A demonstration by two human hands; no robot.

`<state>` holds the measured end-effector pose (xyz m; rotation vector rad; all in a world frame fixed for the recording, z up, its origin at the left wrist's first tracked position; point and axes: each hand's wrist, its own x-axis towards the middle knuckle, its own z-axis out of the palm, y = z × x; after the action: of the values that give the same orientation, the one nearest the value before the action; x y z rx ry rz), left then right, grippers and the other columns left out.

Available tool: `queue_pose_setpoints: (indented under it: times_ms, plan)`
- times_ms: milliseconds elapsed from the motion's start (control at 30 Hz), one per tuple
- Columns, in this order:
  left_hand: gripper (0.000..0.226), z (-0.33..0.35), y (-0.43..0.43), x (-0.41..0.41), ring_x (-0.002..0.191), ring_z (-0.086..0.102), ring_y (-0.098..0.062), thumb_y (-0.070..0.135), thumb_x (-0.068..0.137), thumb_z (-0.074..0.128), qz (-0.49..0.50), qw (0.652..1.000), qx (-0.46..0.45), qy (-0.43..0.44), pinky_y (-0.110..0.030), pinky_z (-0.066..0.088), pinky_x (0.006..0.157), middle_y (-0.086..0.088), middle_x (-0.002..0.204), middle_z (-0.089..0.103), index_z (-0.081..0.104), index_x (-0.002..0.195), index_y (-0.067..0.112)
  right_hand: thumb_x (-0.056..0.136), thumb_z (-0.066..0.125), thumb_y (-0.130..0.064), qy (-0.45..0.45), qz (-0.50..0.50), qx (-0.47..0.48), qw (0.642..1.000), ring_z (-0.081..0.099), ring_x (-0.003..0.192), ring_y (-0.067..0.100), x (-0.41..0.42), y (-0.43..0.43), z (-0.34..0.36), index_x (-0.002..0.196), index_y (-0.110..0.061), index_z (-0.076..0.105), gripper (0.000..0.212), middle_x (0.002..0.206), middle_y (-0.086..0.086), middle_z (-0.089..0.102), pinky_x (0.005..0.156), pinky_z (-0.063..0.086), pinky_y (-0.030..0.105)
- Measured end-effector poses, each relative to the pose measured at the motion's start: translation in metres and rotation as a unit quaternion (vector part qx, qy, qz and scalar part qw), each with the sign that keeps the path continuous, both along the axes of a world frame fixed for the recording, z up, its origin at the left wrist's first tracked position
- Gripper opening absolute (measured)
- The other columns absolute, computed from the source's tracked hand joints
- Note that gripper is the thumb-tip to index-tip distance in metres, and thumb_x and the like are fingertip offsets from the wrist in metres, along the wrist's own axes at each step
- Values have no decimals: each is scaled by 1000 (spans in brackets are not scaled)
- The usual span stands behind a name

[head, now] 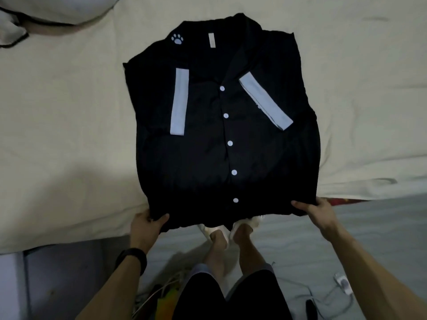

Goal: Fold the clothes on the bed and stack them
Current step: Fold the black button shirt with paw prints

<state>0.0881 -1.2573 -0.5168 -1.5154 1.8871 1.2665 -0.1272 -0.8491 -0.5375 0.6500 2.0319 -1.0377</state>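
A black button-up shirt [196,153] lies front-up on the bed's cream sheet [57,125], collar away from me. Both sleeves are folded in over the chest, their white cuff bands showing, and a white paw print sits by the collar. White buttons run down the middle. My left hand [147,224] pinches the hem's left corner, thumb on top. My right hand [315,210] grips the hem's right corner the same way. The hem hangs slightly past the bed's near edge.
A pale pillow [53,8] lies at the bed's far left corner. Below the bed edge are my legs and feet in light slippers [219,229] on a grey floor. Cables and a white charger [344,282] lie on the floor at right.
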Motion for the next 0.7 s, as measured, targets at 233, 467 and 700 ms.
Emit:
queue_pose_setpoints:
  times_ms: [233,467,700]
  plan:
    - [51,-22,13,36,108,65,-32,24,89,76,86,986,143,16,-47,53,98,-8,124,66,55,135,16,88,77,-12,-14,5,-9,1000,68,88,19,20,32,6,123,-2,69,37,107,12,73,80,49,31]
    - [50,-33,28,86,93,68,-17,33,88,77,103,986,127,-22,-31,52,70,7,102,71,63,131,13,97,69,-23,-4,-16,-1,1000,64,109,44,38,69,-17,120,-9,66,27,117,27,69,96,51,61]
    - [40,-6,60,118,97,68,-24,32,88,77,186,970,154,-36,-34,53,78,-1,105,72,64,120,11,94,72,-27,-13,-17,-45,999,68,81,15,66,74,-3,109,-14,70,19,97,2,74,71,52,32]
